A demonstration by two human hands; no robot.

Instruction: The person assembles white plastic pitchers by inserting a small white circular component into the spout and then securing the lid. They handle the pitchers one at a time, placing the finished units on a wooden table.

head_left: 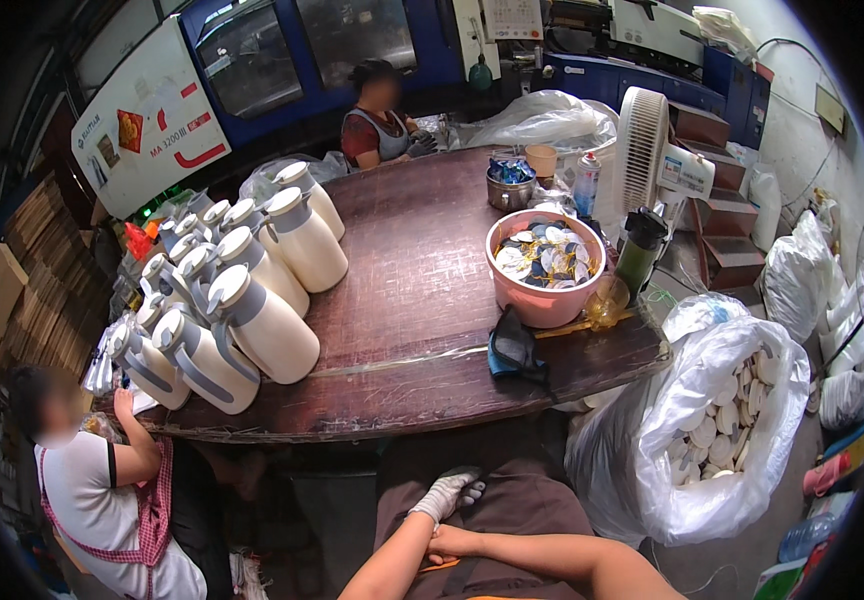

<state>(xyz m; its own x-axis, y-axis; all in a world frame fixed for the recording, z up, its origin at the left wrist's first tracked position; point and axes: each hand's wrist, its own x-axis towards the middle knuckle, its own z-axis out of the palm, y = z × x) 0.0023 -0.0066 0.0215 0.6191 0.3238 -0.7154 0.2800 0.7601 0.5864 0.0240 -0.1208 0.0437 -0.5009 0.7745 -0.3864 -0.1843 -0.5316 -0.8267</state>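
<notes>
Both my hands rest in my lap on a dark brown apron [527, 505]. My left hand [452, 492] wears a pale glove with greyish fingertips; its fingers are loosely curled, and no object shows in them. Bare and closed, my right hand [454, 543] lies against my left wrist, its fingertips partly hidden; I see nothing in it. Beyond my lap stands a dark red-brown table [402, 270]. On its near edge lies a black and blue cloth item [515, 350], the nearest loose thing to my hands. Behind it, a pink bucket [537, 300] holds round white and dark discs with yellow ties.
Cream jugs with grey handles [267, 325] crowd the table's left side. A clear bag of pale round pieces [612, 480] stands at my right. A fan [642, 150] and a dark green flask [638, 255] are right. Co-workers sit left [117, 490] and across [377, 130].
</notes>
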